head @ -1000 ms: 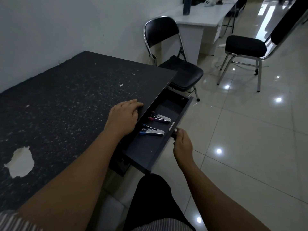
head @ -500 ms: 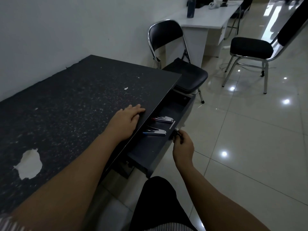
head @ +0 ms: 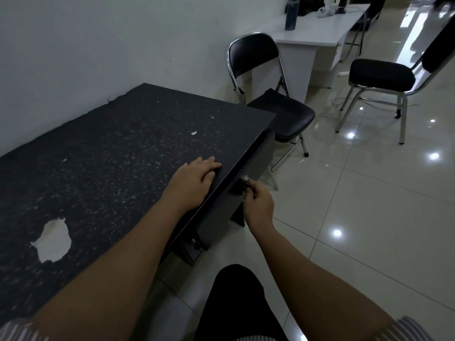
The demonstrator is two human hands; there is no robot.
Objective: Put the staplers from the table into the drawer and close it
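- Right hand is pinched shut around the small metal knob on the drawer front. That's a closed grip on the handle, thumb and fingers wrapped round it.
- Left hand lies flat and open on the dark speckled counter, fingers spread right by the front edge above the drawer. Not holding anything, I'd say it's just bracing.
- The drawer looks pushed in all the way or very nearly. Its front panel sits about level with the counter's edge and I can't see inside it at all.
- Staplers: none in view. Nothing on the counter top except a pale worn patch and some little white flecks. So my read is they're inside the drawer, but I can't actually see them from here.
- Step in hand, I'd guess: the very end of the close. Loading seems done, this is the final push.
- Next move probably just needs a last nudge straight in if there's any gap left (hard to tell from this angle), then let go of the knob and pull both hands away. No force needed, really.
- Only thing to watch: the left fingertips are close to that front edge, so keep them on top and not curled over the lip.
- Folding chair just behind the counter's far corner, well clear of everything.
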